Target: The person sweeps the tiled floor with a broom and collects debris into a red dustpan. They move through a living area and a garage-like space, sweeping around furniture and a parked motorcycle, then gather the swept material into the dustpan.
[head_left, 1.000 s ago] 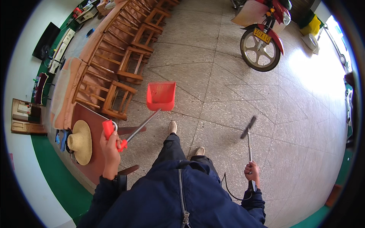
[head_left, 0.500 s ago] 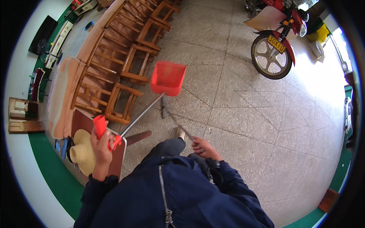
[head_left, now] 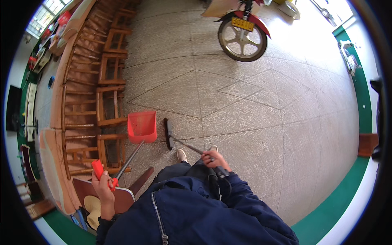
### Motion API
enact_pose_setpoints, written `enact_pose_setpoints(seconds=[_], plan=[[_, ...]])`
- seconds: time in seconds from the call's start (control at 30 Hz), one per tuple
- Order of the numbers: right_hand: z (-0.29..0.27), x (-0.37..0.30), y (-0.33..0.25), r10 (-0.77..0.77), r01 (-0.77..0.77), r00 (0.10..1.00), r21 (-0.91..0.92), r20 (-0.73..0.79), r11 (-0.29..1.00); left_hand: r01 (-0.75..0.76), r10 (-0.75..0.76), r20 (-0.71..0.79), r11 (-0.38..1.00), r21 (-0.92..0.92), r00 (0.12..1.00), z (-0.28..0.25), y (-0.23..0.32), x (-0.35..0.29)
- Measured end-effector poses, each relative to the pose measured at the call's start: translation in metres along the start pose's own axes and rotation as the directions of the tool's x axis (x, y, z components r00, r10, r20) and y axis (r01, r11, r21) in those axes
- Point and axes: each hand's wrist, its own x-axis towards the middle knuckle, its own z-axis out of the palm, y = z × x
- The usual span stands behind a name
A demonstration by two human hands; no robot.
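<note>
At lower left, a straw hat (head_left: 93, 210) beside a brown tabletop (head_left: 123, 194), with a dark reddish leg (head_left: 141, 179) jutting out past the right edge and narrowing the free floor there. Near that tabletop, the left hand (head_left: 103, 185), closed around the red handle (head_left: 98, 169) of a dustpan (head_left: 142, 127). Little room to the left of the pan, close to wooden slatted seating (head_left: 112, 75); hard to tell whether on the floor or just above. Right of the pan, across a slim gap, the dark head of a broom (head_left: 168, 134), just ahead of a pale shoe (head_left: 182, 154). In front of the body, the right hand (head_left: 214, 160), gripping the broom's thin stick. Beyond, a broad open stretch of floor (head_left: 245, 90), bounded at the top by a motorcycle's front wheel (head_left: 241, 39), well apart from the broom.

Underfoot, speckled grey stone with straight dark seams and diamond lines, glaring toward the upper right. Around it, a dark screen (head_left: 14, 108) at far left, then a peach fabric cover (head_left: 53, 163); at far right, a wall with a green band (head_left: 364, 106) and a brown wooden piece (head_left: 368, 145).
</note>
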Motion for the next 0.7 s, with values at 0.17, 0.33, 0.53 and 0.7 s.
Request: enact_pose_setpoints(seconds=[0.17, 0.33, 0.53, 0.7], plan=[[-0.068, -0.136, -0.091, -0.198, 0.220, 0.974, 0.259, -0.108, 0.941, 0.047, -0.047, 0.016, 0.999, -0.004, 0.999, 0.054, 0.007, 0.013], [-0.100, -0.253, -0.200, -0.364, 0.417, 0.891, 0.173, -0.273, 0.892, 0.053, -0.053, -0.001, 0.999, -0.010, 0.999, 0.109, 0.019, 0.013], [-0.073, -0.275, -0.244, -0.615, 0.617, 0.670, -0.148, -0.415, 0.773, 0.056, -0.067, -0.079, 0.990, -0.127, 0.995, 0.172, 0.043, 0.001], [-0.037, -0.267, -0.199, -0.686, 0.596, 0.696, -0.364, -0.211, 0.716, -0.029, 0.026, -0.023, 0.988, -0.149, 0.999, 0.212, 0.058, -0.002]])
